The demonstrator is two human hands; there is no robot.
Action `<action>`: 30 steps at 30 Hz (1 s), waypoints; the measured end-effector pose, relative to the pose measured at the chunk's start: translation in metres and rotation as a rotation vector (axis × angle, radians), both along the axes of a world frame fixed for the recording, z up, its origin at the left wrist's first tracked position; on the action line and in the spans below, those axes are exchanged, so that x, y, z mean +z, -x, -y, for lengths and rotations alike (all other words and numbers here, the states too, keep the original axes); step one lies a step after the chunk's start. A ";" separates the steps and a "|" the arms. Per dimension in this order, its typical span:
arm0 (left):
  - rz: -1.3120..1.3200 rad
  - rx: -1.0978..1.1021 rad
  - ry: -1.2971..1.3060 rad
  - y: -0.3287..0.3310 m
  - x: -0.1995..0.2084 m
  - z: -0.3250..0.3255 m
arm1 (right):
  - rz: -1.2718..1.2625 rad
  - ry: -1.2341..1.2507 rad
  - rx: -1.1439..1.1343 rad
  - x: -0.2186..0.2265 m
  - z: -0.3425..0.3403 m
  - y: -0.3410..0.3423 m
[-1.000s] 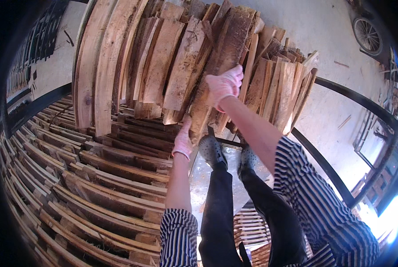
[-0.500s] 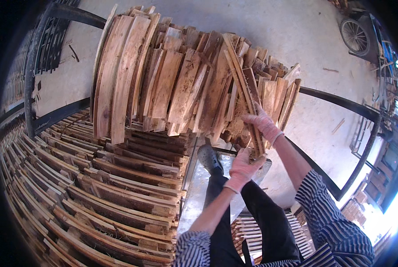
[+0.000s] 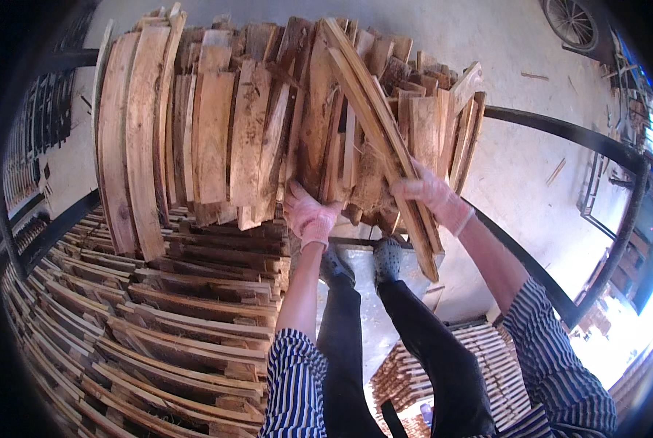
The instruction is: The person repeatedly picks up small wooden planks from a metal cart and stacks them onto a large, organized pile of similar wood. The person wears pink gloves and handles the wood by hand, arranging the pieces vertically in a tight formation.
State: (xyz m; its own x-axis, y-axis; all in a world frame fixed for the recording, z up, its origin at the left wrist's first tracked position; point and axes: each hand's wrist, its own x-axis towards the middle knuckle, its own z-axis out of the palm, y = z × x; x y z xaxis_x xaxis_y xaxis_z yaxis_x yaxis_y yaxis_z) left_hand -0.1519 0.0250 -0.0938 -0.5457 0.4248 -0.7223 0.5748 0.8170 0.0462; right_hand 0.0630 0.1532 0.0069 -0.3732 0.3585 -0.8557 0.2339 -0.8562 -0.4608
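Observation:
Two or more long, narrow wooden slats (image 3: 364, 104) lie aslant over the pile, their lower ends sticking out towards me. My right hand (image 3: 434, 197), in a pinkish work glove, is closed round them near the middle of their length. Further left, my left hand (image 3: 310, 217), gloved alike, grips the near end of a dark brown wooden board (image 3: 316, 139) in the pile; its fingertips are partly hidden. Around both hands spreads the heap of rough boards (image 3: 250, 131), standing close together at uneven heights, some with bark on them.
Rows of stacked slats (image 3: 173, 321) fill the lower left. Black metal rails (image 3: 560, 128) run beside the pile. Another slat stack (image 3: 480, 358) stands by my legs. A spoked wheel (image 3: 571, 22) is at the far right, and wood scraps (image 3: 556, 171) lie on the concrete floor.
My left hand has let go of the slats' lower end and moved up and left to a board in the pile. My right hand still holds the slats. The view has shifted.

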 end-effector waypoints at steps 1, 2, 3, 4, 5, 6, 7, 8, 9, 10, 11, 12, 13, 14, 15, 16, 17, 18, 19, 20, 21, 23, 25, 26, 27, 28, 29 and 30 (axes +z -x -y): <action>-0.071 -0.047 -0.014 -0.011 0.000 -0.007 | 0.032 -0.058 0.022 -0.004 0.007 -0.017; 0.027 0.051 0.047 -0.018 0.001 -0.007 | 0.010 -0.047 -0.008 0.002 0.016 -0.024; 0.127 0.149 0.108 -0.024 0.001 -0.008 | -0.009 -0.037 -0.038 0.009 0.026 -0.030; 0.223 0.251 0.161 -0.030 0.001 -0.010 | -0.034 -0.033 -0.062 0.015 0.029 -0.031; 0.234 0.246 0.110 -0.036 -0.002 0.001 | 0.090 -0.056 0.027 0.027 0.029 -0.024; 0.247 0.242 0.060 -0.041 -0.004 0.012 | 0.060 -0.032 -0.005 0.032 0.034 -0.021; 0.286 0.259 0.120 -0.047 -0.008 0.005 | 0.039 -0.017 -0.035 0.036 0.039 -0.025; 0.347 0.259 0.185 -0.059 -0.002 -0.008 | 0.040 -0.004 -0.081 0.042 0.040 -0.034; 0.386 0.301 0.130 -0.067 0.006 -0.017 | 0.081 -0.037 -0.045 0.045 0.040 -0.040; 0.441 0.330 0.088 -0.065 0.006 -0.016 | 0.109 -0.062 -0.005 0.049 0.039 -0.040; 0.493 0.360 0.047 -0.059 0.005 -0.013 | 0.102 -0.067 0.003 0.053 0.039 -0.038; 0.547 0.392 0.037 -0.056 0.007 -0.010 | 0.093 -0.071 0.013 0.057 0.038 -0.036; 0.606 0.422 0.030 -0.053 0.010 -0.009 | 0.060 -0.057 0.004 0.060 0.037 -0.035; 0.666 0.455 0.056 -0.049 0.014 -0.007 | 0.065 -0.077 0.028 0.064 0.037 -0.033; 0.721 0.490 0.079 -0.043 0.020 -0.005 | 0.066 -0.097 0.054 0.068 0.038 -0.029; 0.728 0.480 0.037 -0.044 0.032 -0.004 | 0.080 -0.123 0.068 0.073 0.038 -0.032; 0.729 0.474 -0.008 -0.043 0.046 -0.001 | 0.080 -0.144 0.064 0.078 0.041 -0.034; 0.874 0.481 -0.175 -0.024 0.045 0.040 | 0.023 -0.154 0.089 0.081 0.046 -0.015; 1.059 0.600 -0.338 -0.046 0.080 0.035 | 0.062 -0.182 0.060 0.081 0.048 -0.029; 1.264 0.716 -0.484 -0.061 0.124 0.028 | 0.120 -0.231 0.037 0.076 0.051 -0.041; 1.316 0.725 -0.496 -0.073 0.151 0.035 | 0.134 -0.270 0.035 0.068 0.056 -0.034; 1.406 0.768 -0.520 -0.098 0.196 0.060 | 0.214 -0.285 0.113 0.082 0.051 0.001; 1.216 0.696 -0.143 -0.095 0.223 0.060 | 0.071 0.029 -0.052 0.103 0.051 0.010; 1.256 0.736 -0.065 -0.092 0.234 0.057 | 0.000 0.184 -0.132 0.113 0.050 0.011; 1.301 0.802 -0.038 -0.086 0.255 0.051 | 0.041 0.194 -0.142 0.125 0.054 0.014; 1.352 0.867 -0.014 -0.081 0.281 0.048 | -0.032 0.255 -0.152 0.138 0.058 0.015; 1.378 0.926 -0.095 -0.083 0.300 0.053 | -0.040 0.262 -0.130 0.150 0.065 0.012; 1.360 0.890 -0.089 -0.081 0.318 0.060 | -0.045 0.271 -0.110 0.161 0.073 0.009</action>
